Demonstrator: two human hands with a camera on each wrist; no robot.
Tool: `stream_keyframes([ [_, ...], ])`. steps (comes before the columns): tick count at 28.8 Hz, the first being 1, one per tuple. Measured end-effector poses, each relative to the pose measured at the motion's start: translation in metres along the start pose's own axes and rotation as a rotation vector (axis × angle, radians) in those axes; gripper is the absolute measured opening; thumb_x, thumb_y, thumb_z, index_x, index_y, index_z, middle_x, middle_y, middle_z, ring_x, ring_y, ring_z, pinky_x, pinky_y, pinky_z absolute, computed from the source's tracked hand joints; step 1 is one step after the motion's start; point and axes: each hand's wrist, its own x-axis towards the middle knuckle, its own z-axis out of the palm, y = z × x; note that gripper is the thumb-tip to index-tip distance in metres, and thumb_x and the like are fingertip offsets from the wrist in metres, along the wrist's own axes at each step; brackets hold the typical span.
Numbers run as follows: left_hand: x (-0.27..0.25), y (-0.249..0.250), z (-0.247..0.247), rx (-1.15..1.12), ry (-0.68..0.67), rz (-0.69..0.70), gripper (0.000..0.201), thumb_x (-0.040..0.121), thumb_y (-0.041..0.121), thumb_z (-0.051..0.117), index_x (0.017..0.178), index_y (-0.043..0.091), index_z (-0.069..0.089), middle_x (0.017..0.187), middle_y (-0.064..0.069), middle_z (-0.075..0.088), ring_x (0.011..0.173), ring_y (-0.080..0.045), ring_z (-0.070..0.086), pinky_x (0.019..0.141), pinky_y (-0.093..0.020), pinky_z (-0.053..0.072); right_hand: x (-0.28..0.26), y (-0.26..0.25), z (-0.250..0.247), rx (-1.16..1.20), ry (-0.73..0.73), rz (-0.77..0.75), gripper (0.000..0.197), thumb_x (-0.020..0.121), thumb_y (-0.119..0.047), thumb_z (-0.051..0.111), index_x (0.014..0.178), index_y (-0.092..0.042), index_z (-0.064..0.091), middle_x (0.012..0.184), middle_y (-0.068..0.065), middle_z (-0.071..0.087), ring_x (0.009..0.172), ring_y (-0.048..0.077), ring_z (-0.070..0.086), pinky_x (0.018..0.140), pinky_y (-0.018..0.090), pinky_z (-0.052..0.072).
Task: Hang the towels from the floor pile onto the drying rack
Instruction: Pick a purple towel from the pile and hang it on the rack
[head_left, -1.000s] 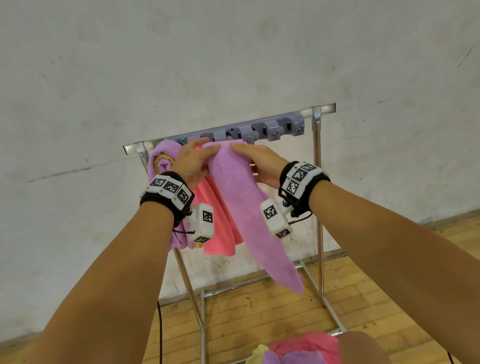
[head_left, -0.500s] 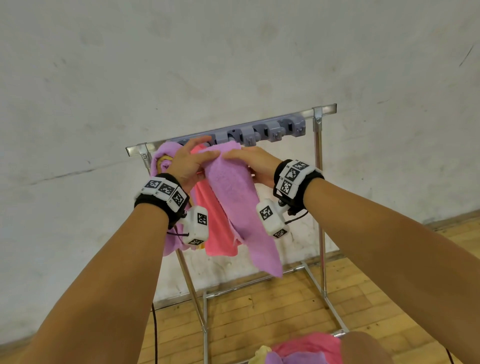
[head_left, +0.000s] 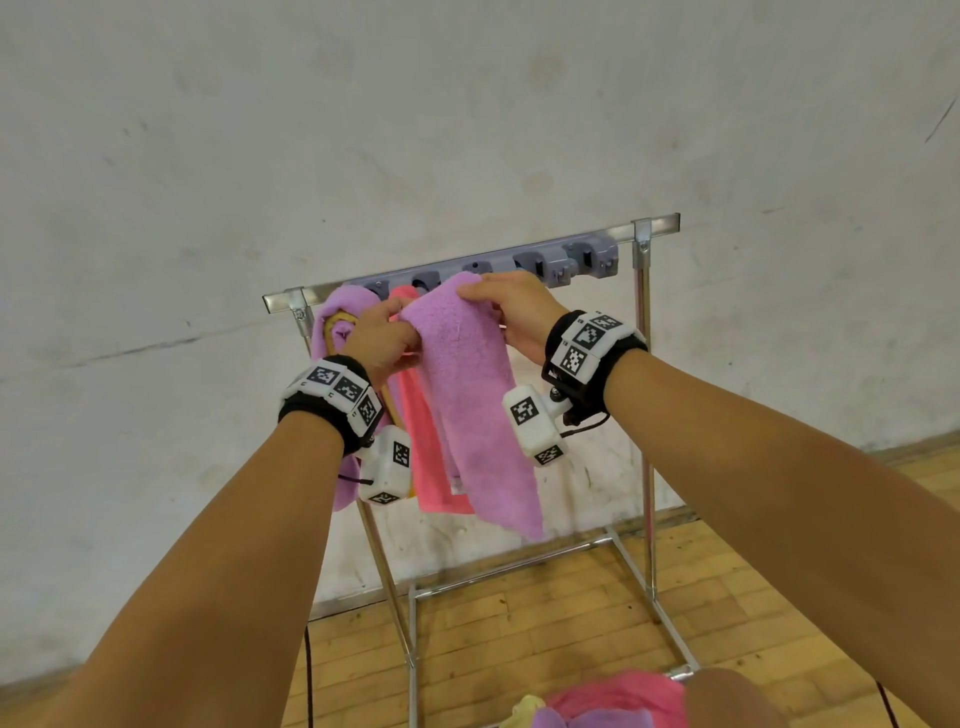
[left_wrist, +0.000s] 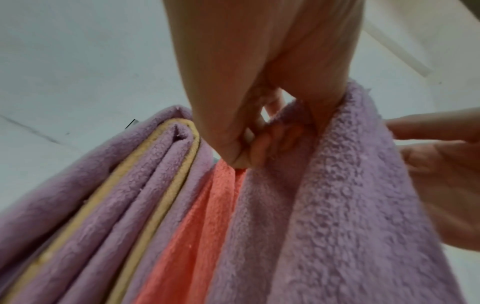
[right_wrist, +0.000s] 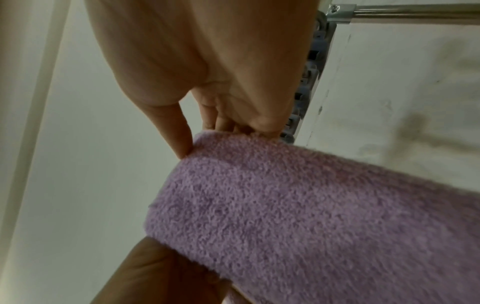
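Purple terry cloth, the towel (head_left: 467, 395) in hand, lies folded over the top bar of the drying rack (head_left: 644, 364), just beside a pink towel (head_left: 426, 467) and a bunched purple-and-yellow one (head_left: 337, 332) already hanging at the left end. The left hand (head_left: 382, 340) pinches the towel's left edge between curled fingers and thumb, and the right hand (head_left: 511, 314) grips the top fold on the other side, thumb under and fingers (right_wrist: 221, 121) curled over. Holding both sides likely lets the person spread the cloth flat and even out the two hanging halves so it will not slide off. The bar under the towels is hidden, so whether the fold sits squarely on it cannot be told. The grey clip strip (head_left: 545, 262) behind is partly covered. The floor pile (head_left: 608, 701) is cut off at the bottom edge, its count unclear.
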Motion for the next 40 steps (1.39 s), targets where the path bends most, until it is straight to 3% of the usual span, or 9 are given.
stream_keyframes([
  [3,-0.001,0.009,0.000,0.200,0.120,0.105,0.034,0.092,0.000,0.049,0.118,0.017,0.064,0.082,-0.004,0.060,0.072,-0.018,0.056,0.072,-0.031,0.051,0.006,0.001,0.004,-0.099,0.026,0.022,0.027,0.091,-0.016,0.065,0.114,-0.001,0.069,0.111,0.012,0.070,0.100,0.022,0.064,0.084,0.036,0.053],
  [4,0.000,0.012,-0.001,0.238,0.146,0.133,0.036,0.092,0.000,0.049,0.122,0.013,0.064,0.087,-0.001,0.063,0.074,-0.007,0.038,0.077,-0.031,0.052,0.009,0.001,0.005,-0.160,0.038,0.020,0.028,0.090,-0.019,0.067,0.111,-0.001,0.070,0.111,0.014,0.070,0.100,0.023,0.064,0.087,0.038,0.053],
  [5,0.002,0.013,-0.003,0.263,0.160,0.153,0.036,0.091,0.000,0.049,0.122,0.011,0.065,0.094,-0.003,0.067,0.114,-0.028,0.048,0.079,-0.031,0.053,0.012,0.000,0.005,-0.223,0.050,0.011,0.027,0.089,-0.023,0.069,0.106,-0.002,0.070,0.107,0.012,0.070,0.097,0.022,0.063,0.087,0.039,0.053],
  [8,0.009,0.018,-0.010,0.313,0.160,0.201,0.026,0.089,0.003,0.051,0.095,0.019,0.071,0.081,0.002,0.065,0.084,-0.021,0.064,0.063,-0.015,0.046,0.017,-0.006,0.008,-0.330,0.084,-0.032,0.034,0.085,-0.027,0.074,0.113,-0.009,0.066,0.106,0.004,0.064,0.097,0.018,0.060,0.085,0.032,0.052],
  [12,0.020,0.027,-0.016,0.314,0.223,0.256,0.026,0.085,0.000,0.053,0.064,0.014,0.052,0.059,0.002,0.044,0.059,-0.013,0.040,0.048,-0.015,0.034,0.022,-0.012,0.015,-0.411,0.078,-0.119,0.040,0.080,-0.030,0.080,0.110,-0.012,0.062,0.108,0.001,0.063,0.097,0.015,0.061,0.069,0.021,0.045],
  [18,0.036,0.036,-0.023,0.427,0.299,0.249,0.027,0.080,0.000,0.050,0.059,0.016,0.042,0.058,0.000,0.042,0.061,-0.020,0.038,0.054,-0.028,0.030,0.033,-0.012,0.035,-0.548,-0.138,-0.073,0.053,0.073,-0.040,0.083,0.111,-0.014,0.057,0.107,0.001,0.063,0.092,0.015,0.060,0.074,0.031,0.053],
  [21,0.045,0.037,-0.025,0.463,0.309,0.258,0.030,0.078,0.000,0.052,0.059,0.019,0.038,0.058,0.001,0.038,0.063,-0.020,0.036,0.056,-0.029,0.028,0.046,-0.007,0.044,-0.676,-0.026,-0.182,0.038,0.080,-0.031,0.076,0.107,-0.010,0.057,0.105,0.007,0.067,0.097,0.024,0.065,0.084,0.039,0.056],
  [27,0.068,0.029,-0.041,0.622,0.370,0.273,0.020,0.079,0.008,0.061,0.068,0.018,0.047,0.063,0.001,0.047,0.065,-0.020,0.041,0.056,-0.031,0.033,0.075,-0.004,0.046,-0.753,0.165,-0.285,0.013,0.081,-0.019,0.064,0.092,-0.019,0.058,0.082,-0.005,0.062,0.077,0.016,0.057,0.058,0.024,0.041],
  [40,0.106,-0.006,-0.051,0.977,0.429,0.248,0.014,0.075,0.008,0.053,0.084,0.017,0.047,0.085,-0.010,0.054,0.073,-0.031,0.048,0.058,-0.035,0.034,0.122,0.019,0.057,-1.114,0.184,-0.341,0.021,0.084,-0.007,0.055,0.102,-0.017,0.052,0.100,0.007,0.053,0.084,0.028,0.054,0.067,0.036,0.044],
])
